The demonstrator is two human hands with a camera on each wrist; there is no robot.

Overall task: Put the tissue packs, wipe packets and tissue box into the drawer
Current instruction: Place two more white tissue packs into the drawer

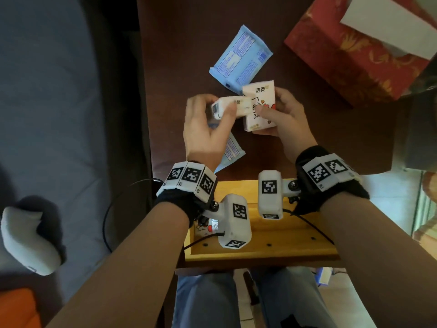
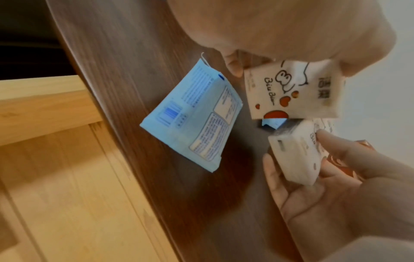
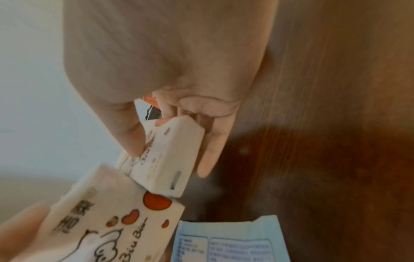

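Above the dark wooden tabletop (image 1: 319,138), my left hand (image 1: 220,107) grips a white tissue pack (image 1: 228,107) by its sides, shown edge-on. My right hand (image 1: 274,108) holds a second tissue pack (image 1: 259,100) with a cartoon print facing up; the two packs touch. In the left wrist view the printed pack (image 2: 291,92) is above the pack in my left hand (image 2: 298,156). One blue wipe packet (image 1: 241,59) lies flat behind the hands. Another blue wipe packet (image 1: 233,150) is partly hidden under my left hand. The red tissue box (image 1: 343,58) stands at the back right. The light wooden drawer (image 1: 260,253) is open below my wrists.
A grey cushioned surface (image 1: 59,102) runs along the left, with a white and black soft item (image 1: 30,237) on it. A black cable (image 1: 108,209) hangs beside the drawer. My legs in jeans (image 1: 208,299) are under the drawer front.
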